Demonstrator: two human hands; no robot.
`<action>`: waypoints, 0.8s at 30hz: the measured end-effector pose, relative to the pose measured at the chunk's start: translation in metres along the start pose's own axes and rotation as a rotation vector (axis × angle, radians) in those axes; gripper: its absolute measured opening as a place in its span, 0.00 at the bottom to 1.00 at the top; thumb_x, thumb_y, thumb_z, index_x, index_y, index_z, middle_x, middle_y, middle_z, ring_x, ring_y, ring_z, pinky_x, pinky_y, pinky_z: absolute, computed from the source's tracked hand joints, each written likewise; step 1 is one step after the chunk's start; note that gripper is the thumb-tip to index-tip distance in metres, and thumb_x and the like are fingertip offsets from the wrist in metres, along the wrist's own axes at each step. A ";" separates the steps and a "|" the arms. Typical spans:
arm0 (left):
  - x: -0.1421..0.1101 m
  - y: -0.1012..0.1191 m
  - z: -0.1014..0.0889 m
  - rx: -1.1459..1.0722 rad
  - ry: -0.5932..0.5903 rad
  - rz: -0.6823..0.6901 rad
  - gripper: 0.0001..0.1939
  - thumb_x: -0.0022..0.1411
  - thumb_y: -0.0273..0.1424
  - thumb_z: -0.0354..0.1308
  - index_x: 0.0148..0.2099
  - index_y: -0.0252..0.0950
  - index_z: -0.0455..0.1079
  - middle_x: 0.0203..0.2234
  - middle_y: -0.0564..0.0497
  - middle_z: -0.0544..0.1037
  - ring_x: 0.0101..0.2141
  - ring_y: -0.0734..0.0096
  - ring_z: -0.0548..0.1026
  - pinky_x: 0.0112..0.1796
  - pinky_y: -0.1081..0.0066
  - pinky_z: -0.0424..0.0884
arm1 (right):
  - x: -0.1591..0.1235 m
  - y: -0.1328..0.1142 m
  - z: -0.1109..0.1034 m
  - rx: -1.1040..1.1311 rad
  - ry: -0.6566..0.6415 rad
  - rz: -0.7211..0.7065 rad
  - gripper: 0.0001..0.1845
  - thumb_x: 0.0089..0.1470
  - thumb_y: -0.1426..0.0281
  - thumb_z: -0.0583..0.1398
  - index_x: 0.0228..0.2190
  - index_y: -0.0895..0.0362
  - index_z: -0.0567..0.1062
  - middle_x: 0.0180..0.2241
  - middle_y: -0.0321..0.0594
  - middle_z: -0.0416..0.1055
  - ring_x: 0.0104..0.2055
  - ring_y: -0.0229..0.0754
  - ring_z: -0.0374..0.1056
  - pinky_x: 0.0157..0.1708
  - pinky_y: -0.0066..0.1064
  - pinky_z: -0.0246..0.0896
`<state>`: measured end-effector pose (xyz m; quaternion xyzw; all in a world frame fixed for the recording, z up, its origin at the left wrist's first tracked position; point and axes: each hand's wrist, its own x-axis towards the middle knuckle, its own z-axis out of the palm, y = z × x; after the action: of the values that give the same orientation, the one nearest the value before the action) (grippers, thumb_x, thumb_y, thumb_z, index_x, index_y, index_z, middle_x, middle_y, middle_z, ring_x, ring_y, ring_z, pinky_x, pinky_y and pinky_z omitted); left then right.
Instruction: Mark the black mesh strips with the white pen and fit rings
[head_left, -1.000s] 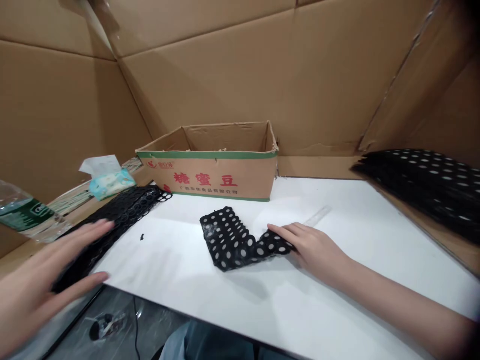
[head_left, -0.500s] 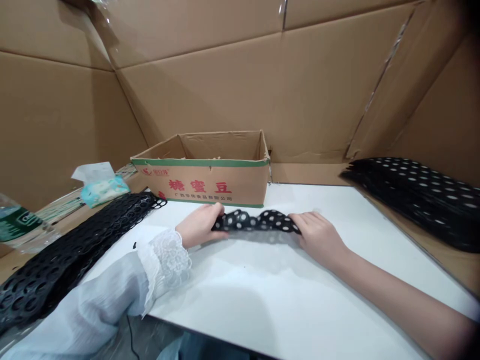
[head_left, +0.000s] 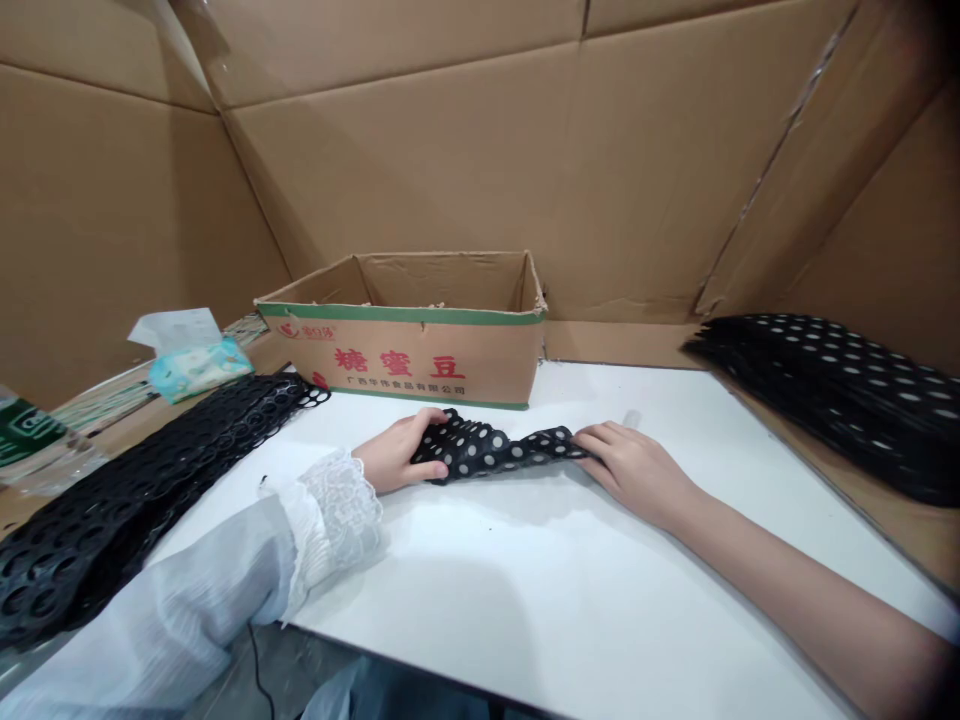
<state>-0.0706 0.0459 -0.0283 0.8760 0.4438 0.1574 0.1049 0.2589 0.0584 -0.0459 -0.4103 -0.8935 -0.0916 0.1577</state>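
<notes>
A crumpled black sheet with white round spots (head_left: 491,450) stretches between my two hands over the white tabletop (head_left: 465,580). Its left end is gripped between the thumb and fingers of my left hand (head_left: 401,450), whose wrist has a white lace cuff. My right hand (head_left: 626,465) pinches the narrower right end, with the fingertips partly hiding it. The left part of the sheet is bunched and wider, the right part folded into a strip. I cannot tell whether the spots are holes or print.
Behind my hands stands an open cardboard box (head_left: 405,355). On the left lie a long black sheet with round holes (head_left: 142,490), a tissue pack (head_left: 199,365) and a plastic bottle (head_left: 37,440). A pile of black spotted sheets (head_left: 840,400) is at right. Cardboard walls (head_left: 450,150) surround the table.
The spotted sheet has turned and spread at its left end, showing more of its face. My left hand has tilted slightly; both hands keep their hold. The camera view has shifted a little.
</notes>
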 end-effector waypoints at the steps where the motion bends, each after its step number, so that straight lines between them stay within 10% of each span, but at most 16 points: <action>1: 0.000 0.001 0.000 -0.011 -0.010 -0.002 0.31 0.55 0.43 0.52 0.55 0.34 0.48 0.47 0.41 0.66 0.47 0.61 0.65 0.47 0.60 0.62 | 0.000 -0.001 0.000 -0.006 0.000 0.002 0.15 0.57 0.66 0.47 0.33 0.58 0.71 0.35 0.44 0.71 0.38 0.44 0.66 0.35 0.34 0.61; 5: 0.000 0.010 0.001 0.145 0.071 0.032 0.22 0.60 0.38 0.47 0.55 0.36 0.53 0.40 0.45 0.70 0.42 0.63 0.68 0.44 0.61 0.64 | 0.002 -0.006 0.001 -0.026 0.015 0.019 0.16 0.58 0.66 0.46 0.32 0.59 0.71 0.34 0.44 0.71 0.36 0.42 0.67 0.32 0.33 0.61; 12: -0.007 0.008 0.000 0.393 0.630 0.333 0.22 0.53 0.39 0.57 0.47 0.41 0.53 0.45 0.43 0.62 0.47 0.60 0.62 0.47 0.56 0.61 | -0.001 0.001 -0.004 -0.052 -0.085 -0.060 0.18 0.55 0.59 0.50 0.36 0.58 0.70 0.38 0.46 0.71 0.40 0.46 0.67 0.28 0.32 0.60; 17: -0.008 0.003 -0.004 0.442 0.546 0.437 0.38 0.43 0.52 0.58 0.53 0.45 0.50 0.56 0.41 0.53 0.55 0.53 0.55 0.53 0.49 0.49 | -0.001 0.004 -0.006 0.118 -0.003 0.162 0.14 0.58 0.67 0.43 0.39 0.55 0.65 0.34 0.40 0.72 0.33 0.40 0.68 0.29 0.30 0.59; 24: -0.009 -0.010 -0.008 0.234 0.248 0.191 0.39 0.51 0.52 0.51 0.60 0.38 0.47 0.58 0.38 0.51 0.58 0.51 0.49 0.55 0.51 0.46 | 0.001 0.013 0.001 0.206 0.110 0.302 0.10 0.58 0.69 0.42 0.31 0.55 0.61 0.27 0.38 0.68 0.26 0.38 0.64 0.27 0.29 0.57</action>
<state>-0.0856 0.0448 -0.0260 0.8943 0.3833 0.2207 -0.0687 0.2679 0.0677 -0.0465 -0.5158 -0.8165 0.0026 0.2594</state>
